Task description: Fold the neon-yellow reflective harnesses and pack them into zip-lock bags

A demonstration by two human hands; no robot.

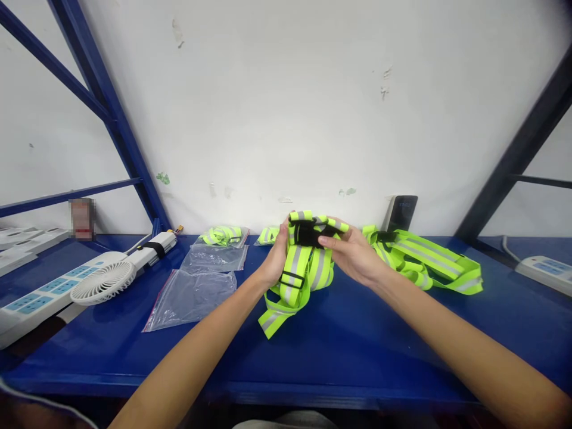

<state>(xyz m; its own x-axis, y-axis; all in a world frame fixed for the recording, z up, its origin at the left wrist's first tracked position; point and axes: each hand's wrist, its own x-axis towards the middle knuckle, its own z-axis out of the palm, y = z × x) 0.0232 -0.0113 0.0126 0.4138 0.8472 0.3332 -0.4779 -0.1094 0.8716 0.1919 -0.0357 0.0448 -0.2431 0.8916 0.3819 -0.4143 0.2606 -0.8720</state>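
Between my two hands a bundle of yellow-green reflective straps (308,268) with grey stripes is held up above the blue table. My left hand (276,257) grips its left side, the fingers mostly hidden behind the straps. On the right, my right hand (353,251) is closed on the upper edge, its thumb pressing a black patch (313,233). A black slider buckle (292,279) sits on one hanging strap, and a loose end dangles lower left. Another reflective strap harness (429,259) lies loosely spread on the table to the right of my right hand.
Clear zip bags (192,298) lie at the left, near a bagged strap bundle (221,235); a second bagged bundle (268,235) is behind my left hand. A white fan (103,282) rests by a power strip (53,289). A phone (404,213) leans against the wall.
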